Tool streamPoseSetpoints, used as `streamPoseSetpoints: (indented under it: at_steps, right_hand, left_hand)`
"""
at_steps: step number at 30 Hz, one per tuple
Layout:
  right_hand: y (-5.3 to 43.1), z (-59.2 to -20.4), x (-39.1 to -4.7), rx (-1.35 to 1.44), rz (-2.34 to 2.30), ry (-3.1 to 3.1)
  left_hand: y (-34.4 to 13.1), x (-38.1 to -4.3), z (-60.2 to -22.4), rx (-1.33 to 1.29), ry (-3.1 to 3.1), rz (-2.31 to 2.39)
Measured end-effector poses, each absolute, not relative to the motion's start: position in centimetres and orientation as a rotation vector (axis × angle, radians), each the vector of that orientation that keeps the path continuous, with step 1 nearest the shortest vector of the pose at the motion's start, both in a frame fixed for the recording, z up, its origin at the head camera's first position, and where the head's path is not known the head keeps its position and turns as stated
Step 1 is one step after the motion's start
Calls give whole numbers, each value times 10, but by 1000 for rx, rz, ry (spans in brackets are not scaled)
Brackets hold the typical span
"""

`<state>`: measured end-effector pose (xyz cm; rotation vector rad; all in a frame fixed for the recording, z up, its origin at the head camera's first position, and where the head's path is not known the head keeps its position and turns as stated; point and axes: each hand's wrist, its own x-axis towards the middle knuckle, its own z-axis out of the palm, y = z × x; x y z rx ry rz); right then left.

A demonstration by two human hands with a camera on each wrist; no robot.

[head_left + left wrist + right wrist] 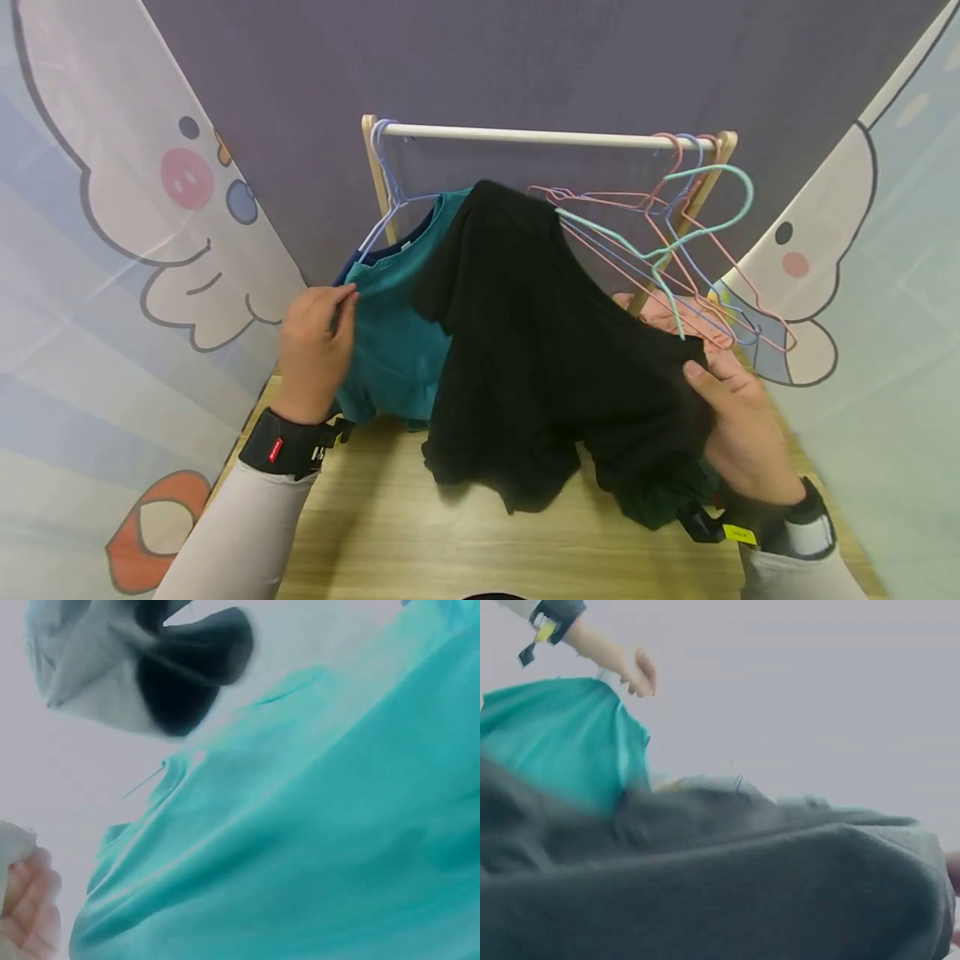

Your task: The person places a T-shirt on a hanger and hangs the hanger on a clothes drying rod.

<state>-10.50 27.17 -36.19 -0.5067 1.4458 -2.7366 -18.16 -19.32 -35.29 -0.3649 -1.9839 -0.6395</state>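
Note:
My right hand (738,421) grips a black T-shirt (540,350) near its right shoulder, thumb on top of the cloth. A mint-green hanger (660,250) sits in the shirt's neckline, its arm ends going under the fabric and its hook free of the rail. My left hand (315,346) has loosely bent fingers beside the shoulder of a teal shirt (397,325). In the right wrist view the left hand (634,669) appears apart from the teal shirt (562,735). The black cloth (727,892) covers the lower part of that view.
A white rail (517,135) on wooden posts stands ahead. The teal shirt and a navy garment (348,265) hang at its left from blue hangers (390,196). Pink and blue hangers (690,217) hang at the right. Pink cloth (671,312) and dark green cloth (693,483) show behind the black shirt.

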Motion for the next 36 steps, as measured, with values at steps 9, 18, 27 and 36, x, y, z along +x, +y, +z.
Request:
streamPoseSetpoints:
  at_steps: [9, 18, 27, 36]
  right_hand:
    - [252, -354, -97, -472, -2839, 1463]
    - [215, -391, -106, -180, -2623, 1755]
    - [194, -408, -112, -568, -2459, 1623]
    - [170, -392, -117, -675, -2362, 1606]
  left_hand:
    - [-202, -186, -344, -159, -2198, -605]
    - [-196, -184, -347, -138, -2279, -551]
    - [-189, -181, -345, -174, -2334, -534]
    - [-186, -179, -346, -181, -2329, -540]
